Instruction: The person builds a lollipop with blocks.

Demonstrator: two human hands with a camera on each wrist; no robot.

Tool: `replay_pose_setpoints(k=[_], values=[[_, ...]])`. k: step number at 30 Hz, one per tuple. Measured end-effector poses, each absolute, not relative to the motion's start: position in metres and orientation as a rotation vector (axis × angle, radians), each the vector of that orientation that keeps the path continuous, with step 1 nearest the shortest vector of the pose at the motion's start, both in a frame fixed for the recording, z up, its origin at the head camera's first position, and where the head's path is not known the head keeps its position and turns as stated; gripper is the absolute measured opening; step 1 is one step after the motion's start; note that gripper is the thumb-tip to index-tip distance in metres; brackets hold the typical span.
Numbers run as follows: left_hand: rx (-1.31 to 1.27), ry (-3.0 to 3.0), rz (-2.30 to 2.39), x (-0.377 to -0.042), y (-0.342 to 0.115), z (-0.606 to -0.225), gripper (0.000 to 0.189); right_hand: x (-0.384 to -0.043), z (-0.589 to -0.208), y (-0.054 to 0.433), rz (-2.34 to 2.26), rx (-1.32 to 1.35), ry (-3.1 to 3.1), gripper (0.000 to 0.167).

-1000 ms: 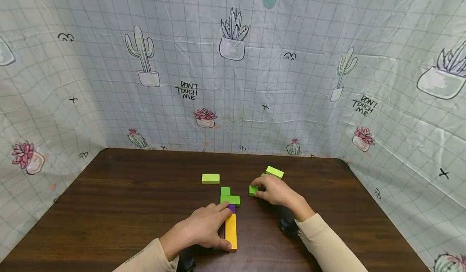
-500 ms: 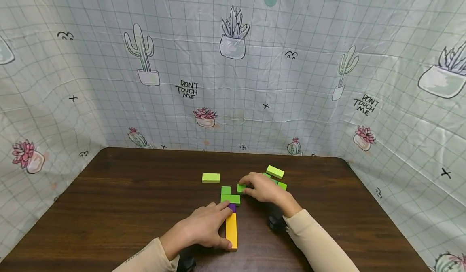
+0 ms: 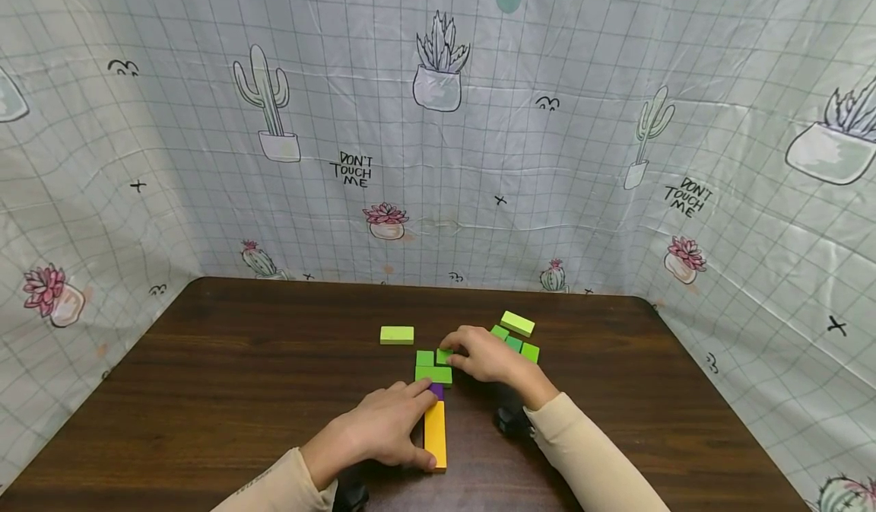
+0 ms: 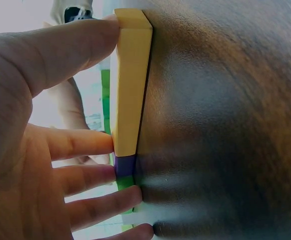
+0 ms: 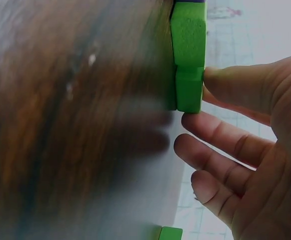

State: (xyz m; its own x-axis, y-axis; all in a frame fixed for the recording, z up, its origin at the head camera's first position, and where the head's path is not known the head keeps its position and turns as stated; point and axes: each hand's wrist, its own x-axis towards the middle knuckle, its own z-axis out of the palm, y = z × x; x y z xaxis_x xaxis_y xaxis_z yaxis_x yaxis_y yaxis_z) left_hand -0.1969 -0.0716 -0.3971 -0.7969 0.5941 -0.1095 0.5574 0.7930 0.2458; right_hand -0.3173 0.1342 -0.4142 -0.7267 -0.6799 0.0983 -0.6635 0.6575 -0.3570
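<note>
My left hand point(image 3: 383, 424) rests along a yellow block point(image 3: 435, 436), thumb near its front end and fingers fairly straight. In the left wrist view, fingertips touch the yellow block point(image 4: 131, 95) and the purple block point(image 4: 125, 166) beyond it. A green bar point(image 3: 433, 375) lies crosswise past the purple piece, with a small green cube point(image 3: 424, 357) behind its left half. With thumb and fingers my right hand point(image 3: 491, 356) pinches another green cube point(image 3: 443, 357), behind the bar's right half. From the right wrist that cube point(image 5: 189, 90) appears right against the green bar point(image 5: 189, 37).
A lime block point(image 3: 397, 335) lies behind the row, slightly left. To the right, past my right hand, another lime block point(image 3: 517, 322) sits near several green pieces, including a green block point(image 3: 530, 352). A patterned cloth point(image 3: 438, 177) hangs around the table's back and sides.
My right hand has slid the green cube leftward, from near the right-hand pieces to beside the other cube behind the bar. My left hand has stayed in place.
</note>
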Motion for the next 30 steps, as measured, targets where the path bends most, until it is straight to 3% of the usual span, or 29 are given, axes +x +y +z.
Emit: replay_pose_setpoints(k=[30], values=[[0.913,2.802,0.303,-0.1975,-0.071,-0.3974,0.08,-0.3139,-0.4117,0.1321,-0.601,-1.132,2.779,0.024]])
